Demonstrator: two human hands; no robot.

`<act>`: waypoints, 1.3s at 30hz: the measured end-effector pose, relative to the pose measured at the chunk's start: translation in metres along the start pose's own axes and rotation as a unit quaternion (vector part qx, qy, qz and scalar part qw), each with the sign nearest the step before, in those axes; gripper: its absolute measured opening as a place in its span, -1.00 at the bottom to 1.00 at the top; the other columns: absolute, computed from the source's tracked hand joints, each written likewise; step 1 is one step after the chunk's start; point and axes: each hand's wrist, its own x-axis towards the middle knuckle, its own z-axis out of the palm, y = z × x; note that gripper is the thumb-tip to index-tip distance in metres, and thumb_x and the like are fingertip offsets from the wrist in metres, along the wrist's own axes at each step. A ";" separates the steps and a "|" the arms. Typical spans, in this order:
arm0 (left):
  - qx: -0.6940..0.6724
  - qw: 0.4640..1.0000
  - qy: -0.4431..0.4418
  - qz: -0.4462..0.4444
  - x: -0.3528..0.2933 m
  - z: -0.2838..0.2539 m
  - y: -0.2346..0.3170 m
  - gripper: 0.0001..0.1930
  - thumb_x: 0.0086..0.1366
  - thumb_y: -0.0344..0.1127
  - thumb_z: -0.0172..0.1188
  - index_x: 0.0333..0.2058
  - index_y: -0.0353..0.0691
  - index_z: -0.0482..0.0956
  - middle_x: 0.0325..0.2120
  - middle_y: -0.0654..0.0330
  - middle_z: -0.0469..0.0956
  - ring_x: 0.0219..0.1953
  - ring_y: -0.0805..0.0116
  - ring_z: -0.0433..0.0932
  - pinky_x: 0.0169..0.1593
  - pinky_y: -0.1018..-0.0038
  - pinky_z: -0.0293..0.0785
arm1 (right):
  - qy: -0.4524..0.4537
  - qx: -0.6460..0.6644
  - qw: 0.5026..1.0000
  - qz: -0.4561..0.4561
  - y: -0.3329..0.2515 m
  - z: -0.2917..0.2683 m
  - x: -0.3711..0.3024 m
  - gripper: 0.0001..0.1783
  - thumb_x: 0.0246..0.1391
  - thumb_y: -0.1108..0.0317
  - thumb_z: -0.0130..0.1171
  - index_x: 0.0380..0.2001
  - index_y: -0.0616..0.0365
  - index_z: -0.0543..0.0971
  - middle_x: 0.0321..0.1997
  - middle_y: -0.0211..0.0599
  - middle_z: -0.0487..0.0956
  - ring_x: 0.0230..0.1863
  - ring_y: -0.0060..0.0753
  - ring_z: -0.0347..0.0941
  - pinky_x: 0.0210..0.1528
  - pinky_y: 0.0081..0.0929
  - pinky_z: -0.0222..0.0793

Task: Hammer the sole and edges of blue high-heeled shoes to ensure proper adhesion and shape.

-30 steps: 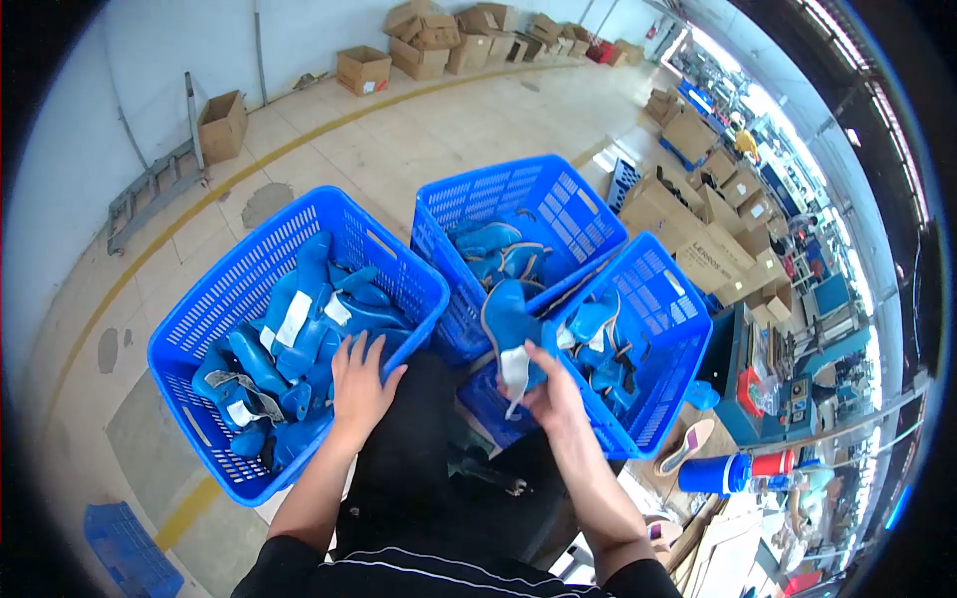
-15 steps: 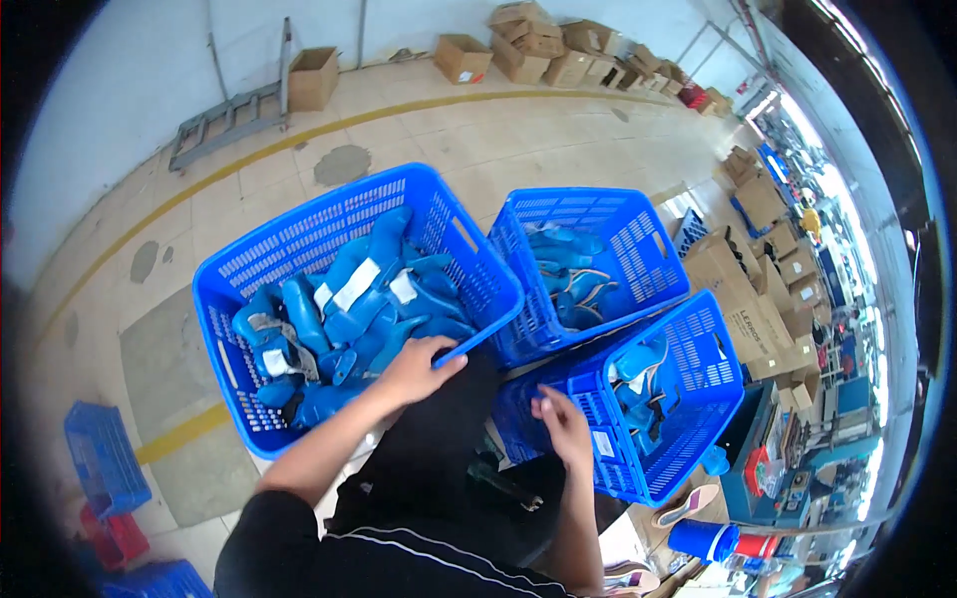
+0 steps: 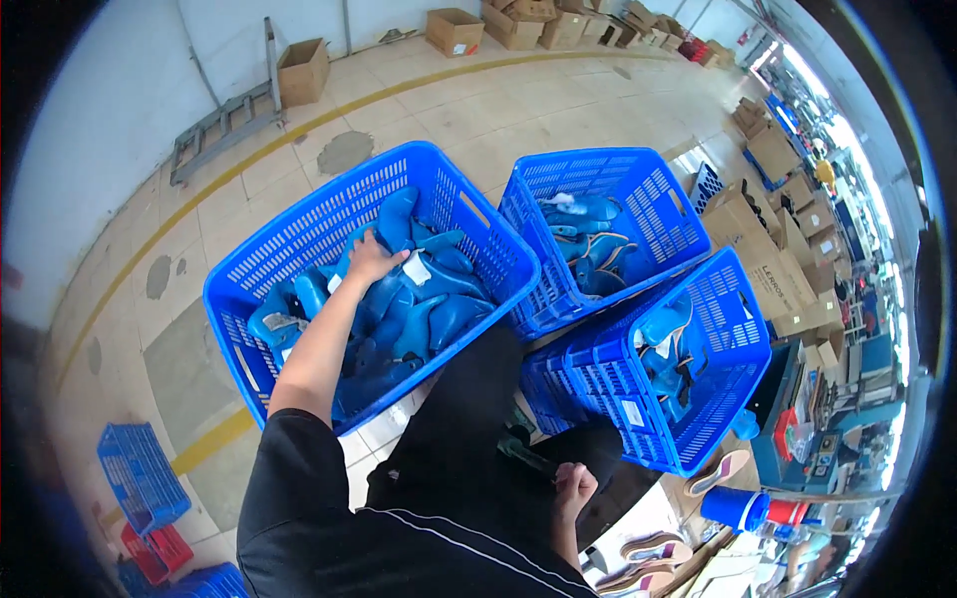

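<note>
My left hand (image 3: 373, 261) reaches into the large blue basket (image 3: 269, 244), its fingers bent around a blue shoe last (image 3: 357, 237) near the middle of the pile. Right beside the thumb, a white paper tag (image 3: 417, 269) lies among the lasts. More blue shoe lasts (image 3: 464, 319) fill the basket in a loose heap. Over my thigh, my right hand (image 3: 574, 486) is closed in a fist, close to a dark bar-like part (image 3: 526, 454). Whatever that fist may hold is hidden.
Two more blue baskets, one behind (image 3: 688, 234) and one tilted (image 3: 746, 344), stand at right with similar lasts. Stacked blue (image 3: 145, 478) and red (image 3: 159, 553) crates sit at lower left. Shoe soles (image 3: 653, 550) lie at lower right. Cardboard boxes (image 3: 454, 32) line the far wall.
My left hand has left the basket's near rim and moved forward into the heap of lasts. My right hand has dropped back from beside the tilted basket toward my thigh and closed tighter.
</note>
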 end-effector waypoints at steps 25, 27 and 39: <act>-0.512 0.830 -0.202 -0.093 -0.096 -0.051 -0.014 -0.14 0.33 0.21 0.47 0.40 -0.26 0.46 0.31 0.07 0.56 0.31 0.15 0.55 0.40 0.18 0.43 | 0.074 -0.109 0.988 -0.084 0.007 0.017 0.009 -0.45 0.47 0.41 0.14 -0.69 0.24 0.30 -0.72 -0.42 0.31 -0.69 -0.56 0.20 -0.55 -0.42 0.07; -0.506 0.838 -0.191 -0.070 -0.124 -0.063 0.003 -0.17 0.36 0.16 0.46 0.40 -0.27 0.46 0.34 0.07 0.53 0.34 0.19 0.51 0.38 0.25 0.43 | 0.053 -0.107 0.990 -0.069 -0.003 0.016 0.010 -0.42 0.48 0.37 0.13 -0.70 0.24 0.31 -0.72 -0.41 0.35 -0.70 -0.56 0.23 -0.56 -0.43 0.07; -0.609 0.707 -0.358 0.029 -0.278 -0.057 0.155 -0.34 0.32 -0.18 0.54 0.25 -0.30 0.41 0.01 0.15 0.63 0.02 0.39 0.65 0.10 0.42 0.59 | -0.126 -0.041 0.989 -0.069 -0.135 0.055 0.067 -0.20 0.48 -0.27 0.09 0.40 0.23 0.45 0.19 -0.02 0.67 0.09 -0.26 0.66 0.22 -0.26 0.51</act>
